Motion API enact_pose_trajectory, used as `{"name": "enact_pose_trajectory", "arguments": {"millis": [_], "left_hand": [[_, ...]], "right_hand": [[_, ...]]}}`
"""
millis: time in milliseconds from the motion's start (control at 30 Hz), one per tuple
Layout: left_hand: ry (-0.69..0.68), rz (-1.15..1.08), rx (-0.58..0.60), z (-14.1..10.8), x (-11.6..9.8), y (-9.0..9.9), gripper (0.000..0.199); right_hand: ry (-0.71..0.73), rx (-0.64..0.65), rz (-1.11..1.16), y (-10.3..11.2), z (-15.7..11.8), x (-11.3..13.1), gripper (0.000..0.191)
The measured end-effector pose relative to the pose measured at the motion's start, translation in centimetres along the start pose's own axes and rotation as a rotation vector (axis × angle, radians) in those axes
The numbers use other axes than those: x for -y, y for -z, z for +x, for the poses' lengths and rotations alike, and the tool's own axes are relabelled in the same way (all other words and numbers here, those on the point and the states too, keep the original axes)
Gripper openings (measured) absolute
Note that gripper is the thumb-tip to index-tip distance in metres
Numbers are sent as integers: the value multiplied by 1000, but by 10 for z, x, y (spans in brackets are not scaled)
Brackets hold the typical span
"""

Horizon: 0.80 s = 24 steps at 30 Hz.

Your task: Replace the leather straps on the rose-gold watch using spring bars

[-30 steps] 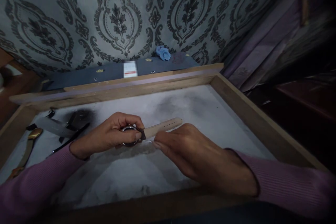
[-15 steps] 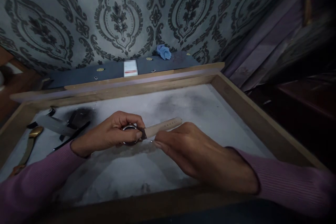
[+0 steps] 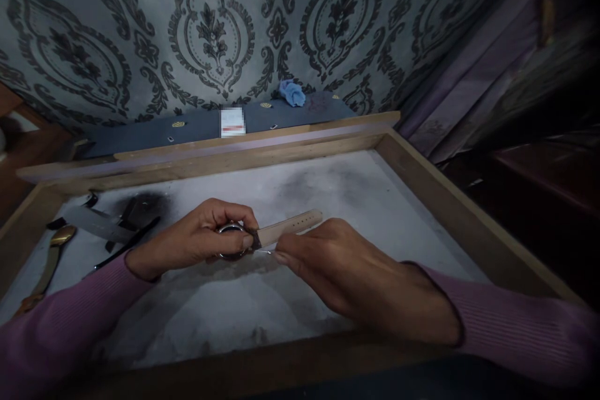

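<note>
A wristwatch (image 3: 231, 232) with a round silver case is pinched in my left hand (image 3: 197, 239), the thumb lying over it. From the case a pale beige strap (image 3: 291, 226) with a row of holes points to the right. My right hand (image 3: 347, 262) is closed around a thin metal tool (image 3: 265, 252), most of it hidden in the fingers. The tool's tip reaches the dark joint (image 3: 255, 239) where strap and case meet; whether it touches there I cannot tell.
A wooden-rimmed tray (image 3: 435, 200) with a whitish floor surrounds both hands. At its left lie a gold watch (image 3: 63, 235) and dark and grey straps (image 3: 100, 225). Behind the rim are a blurred white packet (image 3: 232, 122) and a crumpled blue cloth (image 3: 292, 94).
The strap's free end has shifted very slightly to the left. Both hands otherwise keep their places and their holds.
</note>
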<state>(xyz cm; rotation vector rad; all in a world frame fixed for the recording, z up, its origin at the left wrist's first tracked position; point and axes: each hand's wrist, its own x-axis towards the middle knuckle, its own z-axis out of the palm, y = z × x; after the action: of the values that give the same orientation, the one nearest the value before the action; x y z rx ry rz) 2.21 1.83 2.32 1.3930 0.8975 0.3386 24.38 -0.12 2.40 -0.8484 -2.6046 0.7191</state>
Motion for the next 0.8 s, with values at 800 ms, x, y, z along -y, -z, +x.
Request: {"name": "enact_pose_trajectory", "arguments": {"millis": [800], "left_hand": [[-12,-1,8,1,0,1,20]], "right_hand": [[19,-10,25,-1,-1,-1,28]]}}
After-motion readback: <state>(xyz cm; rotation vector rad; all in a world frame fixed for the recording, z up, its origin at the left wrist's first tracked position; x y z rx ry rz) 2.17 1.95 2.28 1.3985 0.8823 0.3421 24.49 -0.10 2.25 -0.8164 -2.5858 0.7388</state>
